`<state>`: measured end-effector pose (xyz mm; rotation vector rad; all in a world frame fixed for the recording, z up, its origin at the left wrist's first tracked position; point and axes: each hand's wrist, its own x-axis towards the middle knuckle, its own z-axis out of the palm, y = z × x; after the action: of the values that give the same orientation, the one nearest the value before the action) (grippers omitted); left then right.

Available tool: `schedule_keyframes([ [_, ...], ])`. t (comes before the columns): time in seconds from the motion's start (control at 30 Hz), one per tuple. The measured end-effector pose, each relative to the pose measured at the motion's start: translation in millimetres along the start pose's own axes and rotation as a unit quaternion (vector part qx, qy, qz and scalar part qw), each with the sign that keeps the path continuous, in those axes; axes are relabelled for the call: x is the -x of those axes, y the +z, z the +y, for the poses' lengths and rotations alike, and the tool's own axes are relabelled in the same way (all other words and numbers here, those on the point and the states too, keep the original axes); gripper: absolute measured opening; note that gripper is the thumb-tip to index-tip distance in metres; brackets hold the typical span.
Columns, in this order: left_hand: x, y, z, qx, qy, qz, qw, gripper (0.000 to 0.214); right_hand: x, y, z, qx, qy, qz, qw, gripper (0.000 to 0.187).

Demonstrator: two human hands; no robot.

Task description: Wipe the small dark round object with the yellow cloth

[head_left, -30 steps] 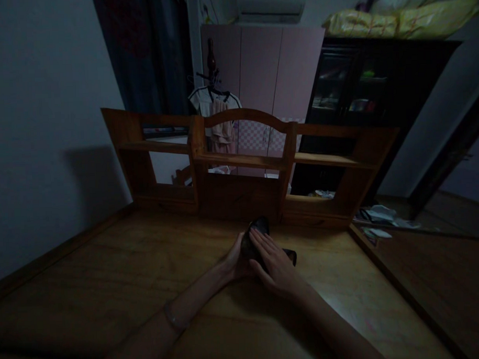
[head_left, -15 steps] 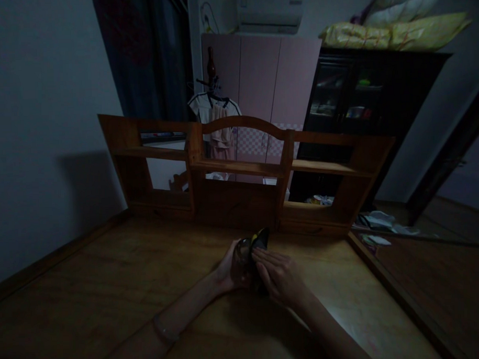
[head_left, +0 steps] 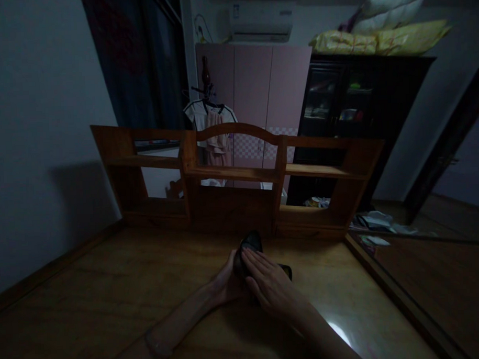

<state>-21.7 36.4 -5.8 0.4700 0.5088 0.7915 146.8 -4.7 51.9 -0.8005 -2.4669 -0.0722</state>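
My left hand (head_left: 229,282) is closed round the side of a dark, shiny, rounded object (head_left: 238,264) above the wooden surface. Most of this object is hidden, and its kind is unclear in the dim light. My right hand (head_left: 269,283) presses a dark cloth (head_left: 251,242) against it, the fingers long and close together. One corner of the cloth, black-edged with some yellow, sticks out to the right, past the back of the right hand.
Beneath my hands spreads a wooden board surface (head_left: 149,287) with a raised right edge. A wooden shelf unit (head_left: 231,172) stands along its far side. Beyond are a pink wardrobe (head_left: 252,85), hanging clothes (head_left: 216,133) and a dark cabinet (head_left: 362,107). A wall borders the left.
My right hand has slid slightly left and over the rounded object, covering more of it. A cloth corner now shows at the right. The whole view has shifted a little.
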Motion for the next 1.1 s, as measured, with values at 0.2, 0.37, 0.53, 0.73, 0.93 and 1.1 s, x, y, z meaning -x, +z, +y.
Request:
schedule_keyframes([
  [0.2, 0.4, -7.0, 1.0, -0.008, -0.017, -0.021, 1.000, 0.064, 1.5, -1.1, -2.1, -0.008, -0.006, -0.007, 1.000, 0.051],
  [0.37, 1.8, -4.5, 3.1, -0.009, -0.032, -0.044, 0.998, 0.064, 4.6, -3.2, -0.4, -0.008, -0.022, -0.003, 1.000, 0.043],
  [0.53, 5.3, 4.8, 5.9, -0.017, -0.058, -0.018, 0.998, 0.058, 8.8, -6.6, 10.5, -0.010, -0.032, 0.012, 0.999, 0.038],
  [0.73, 9.3, 13.0, 4.8, 0.006, -0.035, -0.039, 0.999, 0.052, 7.5, -1.3, 15.4, -0.006, 0.032, 0.026, 0.999, 0.037],
  [0.93, 3.1, 1.1, -1.9, -0.053, -0.021, -0.055, 0.997, 0.056, 8.8, 11.4, 13.7, -0.136, 0.130, 0.080, 0.979, 0.043],
  [1.1, -9.3, -8.7, -12.4, -0.133, 0.011, -0.048, 0.990, 0.057, 9.8, 16.9, 18.7, -0.297, 0.203, 0.091, 0.929, 0.036],
])
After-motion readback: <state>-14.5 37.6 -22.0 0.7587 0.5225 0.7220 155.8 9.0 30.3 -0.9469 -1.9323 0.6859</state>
